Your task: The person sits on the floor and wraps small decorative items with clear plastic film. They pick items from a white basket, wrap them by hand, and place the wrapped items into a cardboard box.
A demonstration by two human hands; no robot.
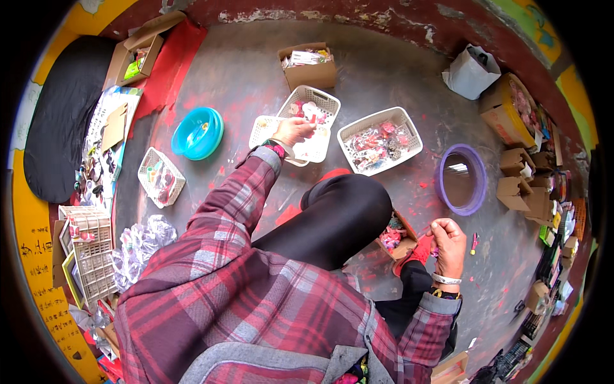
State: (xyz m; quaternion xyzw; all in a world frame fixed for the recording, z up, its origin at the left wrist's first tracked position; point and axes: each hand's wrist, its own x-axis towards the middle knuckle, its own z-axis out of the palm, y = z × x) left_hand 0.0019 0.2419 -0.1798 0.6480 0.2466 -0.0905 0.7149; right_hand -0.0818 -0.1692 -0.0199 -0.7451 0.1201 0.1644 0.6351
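My left hand (pixel 293 131) reaches forward over white plastic baskets. Its fingers are pinched together on a small red piece (pixel 314 119), too small to name. Beneath it, one white basket (pixel 334 101) holds red and pale items, and a second white basket (pixel 257 136) lies partly under the hand. My right hand (pixel 450 243) is raised near my right foot, thumb and fingertips pressed together; what they hold, if anything, I cannot make out. Between my legs and that hand stands a small cardboard box (pixel 404 247) with pink and red pieces inside.
A white basket (pixel 416 142) of wrapped red items stands front right, with a purple basin (pixel 481 187) beyond it. Teal basins (pixel 182 142) and a small white basket (pixel 146 168) sit left. A cardboard box (pixel 316 78) stands ahead. Boxes (pixel 513 195) line the right wall.
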